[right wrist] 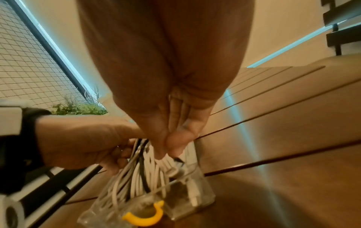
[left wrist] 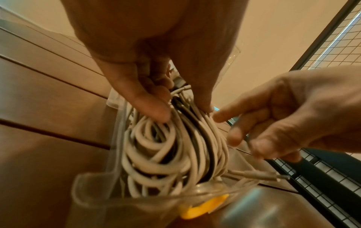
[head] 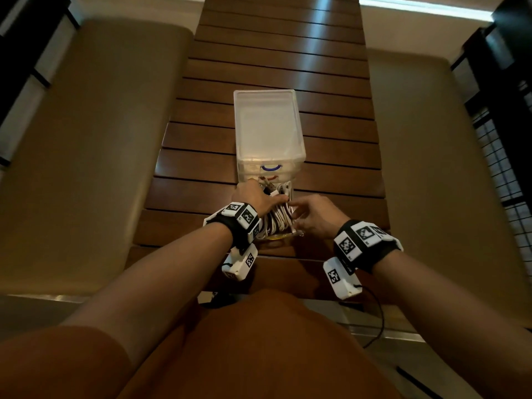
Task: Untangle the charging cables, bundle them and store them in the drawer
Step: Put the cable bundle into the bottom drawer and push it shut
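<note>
Here, my left hand (head: 253, 197) grips the coiled bundle of cables (left wrist: 171, 148), mostly white with a black one among them, fingers curled round its top. The bundle sits in the clear drawer (left wrist: 93, 189), pulled out near the surface's (head: 201, 133) near edge. My right hand (head: 316, 214) hovers just beside the coils, fingers relaxed, holding nothing.

No readable text shows; the wrist bands (head: 358, 240) carry only black-and-white square marker patterns.

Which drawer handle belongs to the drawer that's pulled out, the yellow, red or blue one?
The yellow handle: its clear drawer is pulled out with the cable bundle going in. The blue handle and red handle sit on closed fronts.
</note>
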Demonstrator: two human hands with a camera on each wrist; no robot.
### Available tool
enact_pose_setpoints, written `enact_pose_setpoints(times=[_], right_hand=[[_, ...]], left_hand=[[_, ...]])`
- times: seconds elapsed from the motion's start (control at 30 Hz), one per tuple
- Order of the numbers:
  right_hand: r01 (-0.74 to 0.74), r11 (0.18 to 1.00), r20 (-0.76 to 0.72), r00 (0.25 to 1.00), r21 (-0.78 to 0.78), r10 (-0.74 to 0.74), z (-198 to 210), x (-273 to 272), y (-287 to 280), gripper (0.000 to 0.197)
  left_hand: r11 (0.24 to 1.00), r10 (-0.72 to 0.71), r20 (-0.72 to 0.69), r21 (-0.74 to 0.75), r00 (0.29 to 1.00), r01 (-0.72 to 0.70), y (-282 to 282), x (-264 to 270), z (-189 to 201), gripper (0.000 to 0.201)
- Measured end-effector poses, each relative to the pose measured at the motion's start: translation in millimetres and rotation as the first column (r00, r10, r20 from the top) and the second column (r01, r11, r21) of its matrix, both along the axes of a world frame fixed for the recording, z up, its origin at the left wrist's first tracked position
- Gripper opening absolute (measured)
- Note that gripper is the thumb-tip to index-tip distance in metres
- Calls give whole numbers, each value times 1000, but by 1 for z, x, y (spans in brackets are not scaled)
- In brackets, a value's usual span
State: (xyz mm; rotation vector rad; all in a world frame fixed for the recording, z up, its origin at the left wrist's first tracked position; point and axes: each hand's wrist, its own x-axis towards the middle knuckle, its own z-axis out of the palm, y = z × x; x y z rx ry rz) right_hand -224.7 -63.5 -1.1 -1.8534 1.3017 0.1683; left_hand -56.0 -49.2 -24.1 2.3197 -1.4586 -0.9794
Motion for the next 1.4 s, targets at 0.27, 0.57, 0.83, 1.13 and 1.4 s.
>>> enact_pose_setpoints(times=[0.27, 0.57, 0.83, 1.13, 1.4], right_hand=[[-191, 981, -68, 979, 35, 193, -1, -19, -1, 29], [-177, 974, -89, 982, -143, 166, -27, 9, 7, 17], [-107, 893, 198, 957, -437, 212, -21, 1, 3, 45], [-383, 719, -117, 913, -580, 392, -55, 1, -3, 72], [-373, 779, 22, 896, -504, 443, -61, 5, 0, 74]], left_hand=[[1000, -15, -39, 8, 999, 15, -3, 2, 1, 44], [1000, 16, -36, -19, 999, -17, -1, 4, 3, 43], [1000, 5, -23, -4, 1000, -5, -2, 4, -1, 44], [993, 113, -226, -7, 968, -118, 8, 18, 0, 24], [985, 130, -166, -86, 977, -146, 12, 21, -5, 17]])
